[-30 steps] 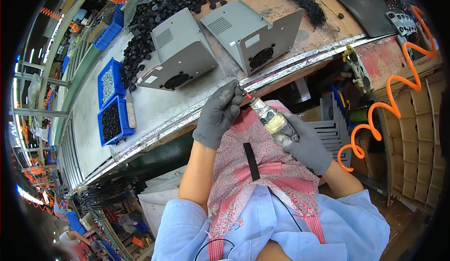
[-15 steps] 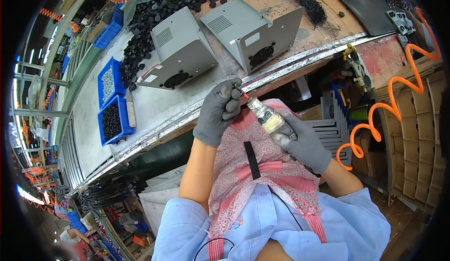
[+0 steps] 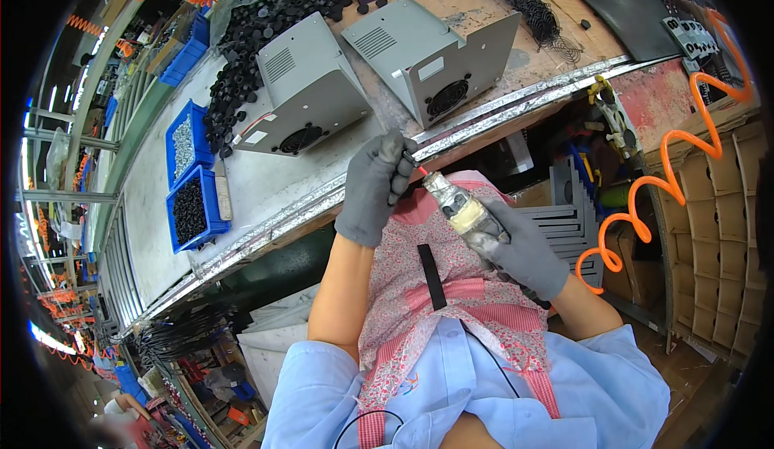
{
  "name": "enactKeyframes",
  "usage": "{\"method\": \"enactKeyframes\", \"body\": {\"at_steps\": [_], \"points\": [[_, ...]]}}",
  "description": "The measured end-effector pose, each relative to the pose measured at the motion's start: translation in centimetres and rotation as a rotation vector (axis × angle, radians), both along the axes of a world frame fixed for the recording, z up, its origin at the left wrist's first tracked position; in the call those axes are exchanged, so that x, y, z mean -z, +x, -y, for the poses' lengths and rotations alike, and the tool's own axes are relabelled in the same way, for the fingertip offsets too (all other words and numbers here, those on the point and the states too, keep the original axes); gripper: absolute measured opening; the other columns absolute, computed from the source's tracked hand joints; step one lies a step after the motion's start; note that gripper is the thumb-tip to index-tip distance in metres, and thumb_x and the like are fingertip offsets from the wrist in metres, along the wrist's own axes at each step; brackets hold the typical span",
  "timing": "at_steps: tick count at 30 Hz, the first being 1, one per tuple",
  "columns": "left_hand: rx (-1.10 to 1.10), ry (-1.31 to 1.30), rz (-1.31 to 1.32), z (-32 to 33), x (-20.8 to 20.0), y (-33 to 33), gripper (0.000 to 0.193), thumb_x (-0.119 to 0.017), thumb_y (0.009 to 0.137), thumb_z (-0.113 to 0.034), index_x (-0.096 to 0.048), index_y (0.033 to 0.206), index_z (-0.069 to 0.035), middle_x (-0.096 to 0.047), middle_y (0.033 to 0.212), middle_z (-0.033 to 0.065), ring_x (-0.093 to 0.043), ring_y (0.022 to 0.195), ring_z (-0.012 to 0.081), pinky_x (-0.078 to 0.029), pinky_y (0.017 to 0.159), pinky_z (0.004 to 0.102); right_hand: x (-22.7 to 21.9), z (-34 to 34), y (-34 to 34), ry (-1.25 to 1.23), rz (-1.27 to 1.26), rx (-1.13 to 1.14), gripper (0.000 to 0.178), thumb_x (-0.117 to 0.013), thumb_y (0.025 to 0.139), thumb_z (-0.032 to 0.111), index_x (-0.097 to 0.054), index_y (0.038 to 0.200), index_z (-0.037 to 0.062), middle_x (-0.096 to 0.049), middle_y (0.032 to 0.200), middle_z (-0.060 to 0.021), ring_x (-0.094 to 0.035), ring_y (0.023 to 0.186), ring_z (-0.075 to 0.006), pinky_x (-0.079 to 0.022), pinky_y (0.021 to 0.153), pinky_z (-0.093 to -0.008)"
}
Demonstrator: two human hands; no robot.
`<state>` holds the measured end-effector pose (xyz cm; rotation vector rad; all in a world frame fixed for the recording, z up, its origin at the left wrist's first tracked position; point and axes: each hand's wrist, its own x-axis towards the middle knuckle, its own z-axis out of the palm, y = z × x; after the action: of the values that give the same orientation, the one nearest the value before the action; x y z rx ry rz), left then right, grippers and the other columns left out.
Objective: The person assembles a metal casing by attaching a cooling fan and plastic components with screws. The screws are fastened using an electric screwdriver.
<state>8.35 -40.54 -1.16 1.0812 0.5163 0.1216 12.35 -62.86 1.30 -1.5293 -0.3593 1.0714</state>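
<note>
My right hand point(image 3: 520, 247), in a grey glove, is wrapped round a power screwdriver point(image 3: 461, 211) whose worn body is bound with pale tape. The tool points up and left over my apron, and its thin bit shows red near the end. At the bit's tip, the fingers of my gloved left hand point(image 3: 375, 183) are pinched together. Something small and dark sits between those fingertips, too small to name. Just beyond my hands, two grey bent-metal housings stand on the bench: a left housing point(image 3: 310, 98) and a right housing point(image 3: 435, 54), each with a round black fan grille.
Left on the bench are a blue bin of silvery screws point(image 3: 184, 147) and a blue bin of small black parts point(image 3: 191, 211). A heap of black caps point(image 3: 250, 54) lies behind them. An orange coiled hose point(image 3: 673, 183) hangs at right beside a divided cardboard box point(image 3: 713, 231). The metal bench edge point(image 3: 322, 199) runs near my left hand.
Both hands stay close together with the screwdriver, shifting only very slightly. The orange hose has swung a little to the left. The housings stand as before.
</note>
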Motion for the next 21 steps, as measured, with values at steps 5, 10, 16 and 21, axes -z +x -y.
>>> {"method": "enactKeyframes", "body": {"at_steps": [5, 10, 16, 21], "points": [[0.015, 0.193, 0.007, 0.4, -0.5, 0.0, 0.036, -0.060, 0.084, -0.036, -0.057, 0.096, -0.002, -0.051, 0.066, -0.0021, -0.038, 0.045, 0.0022, -0.025, 0.035, 0.0139, 0.6, 0.4, 0.7, -0.025, -0.218, -0.016, 0.045, -0.060, 0.082, 0.018, -0.045, 0.121, -0.0006, -0.057, 0.086, -0.0042, -0.053, 0.070, -0.0062, -0.045, 0.062, -0.0201], [0.099, 0.074, 0.035, -0.5, 0.5, 0.6, 0.038, -0.061, 0.083, -0.035, -0.057, 0.098, 0.000, -0.051, 0.067, -0.0015, -0.039, 0.047, 0.0025, -0.026, 0.035, 0.0139, 1.1, 0.5, 1.0, 0.007, 0.108, -0.017, 0.046, -0.058, 0.082, 0.020, -0.046, 0.121, 0.0000, -0.059, 0.092, -0.0069, -0.056, 0.082, -0.0103, -0.045, 0.072, -0.0233], [-0.044, 0.182, -0.084, -0.9, 0.8, 2.2, 0.037, -0.054, 0.088, -0.037, -0.060, 0.100, -0.002, -0.052, 0.067, -0.0024, -0.041, 0.049, 0.0021, -0.028, 0.040, 0.0140, 1.6, 0.6, 1.7, -0.013, -0.004, 0.133, 0.050, -0.057, 0.082, 0.015, -0.041, 0.128, 0.0035, -0.058, 0.094, -0.0060, -0.055, 0.069, -0.0069, -0.046, 0.057, -0.0220], [-0.047, 0.379, -0.007, -0.7, 0.8, 4.2, 0.041, -0.048, 0.091, -0.041, -0.057, 0.106, -0.003, -0.053, 0.067, -0.0018, -0.042, 0.047, 0.0033, -0.031, 0.040, 0.0161, 2.8, 0.4, 2.0, -0.009, -0.004, 0.151, 0.052, -0.056, 0.083, 0.013, -0.038, 0.131, 0.0028, -0.057, 0.091, -0.0058, -0.053, 0.061, -0.0058, -0.046, 0.051, -0.0208]]}}
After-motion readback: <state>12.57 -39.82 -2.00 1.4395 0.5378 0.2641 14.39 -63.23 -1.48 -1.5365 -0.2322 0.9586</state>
